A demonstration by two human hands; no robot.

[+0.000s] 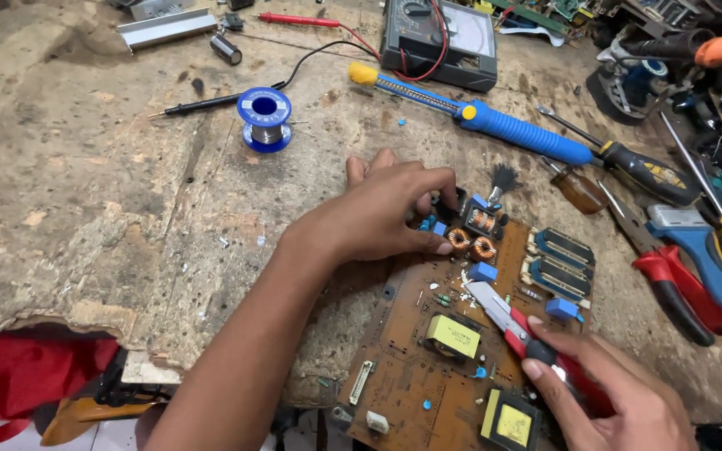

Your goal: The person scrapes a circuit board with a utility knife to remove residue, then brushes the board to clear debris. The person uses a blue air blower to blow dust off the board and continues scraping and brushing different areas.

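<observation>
On the worn, pitted workbench (85,209), seen from the head camera, a brown circuit board (411,367) is lying flat at the near edge, its lower end hanging slightly past the chipped rim. The board is carrying two yellow-topped transformers (453,336), copper-wound toroid coils (471,244), small blue box components (484,272) and a pair of dark blue-rimmed blocks (563,263) along its right side.

The left hand (378,217) is pressing down on the far end of the board, fingers curled over the parts there and thumb tip touching just beside the copper coils. The right hand (603,401) is gripping the red handles of a small pair of cutters (507,321), fingers closed around them, the pale metal tip resting on the board near its middle, between the coils and the upper transformer.

Beyond the board, a blue solder spool (265,117) is standing on the bench, and a blue desoldering pump (495,121) is lying further right beside screwdrivers (628,163). A multimeter (440,38) is sitting at the far edge, and red-handled pliers (678,288) are lying to the board's right.
</observation>
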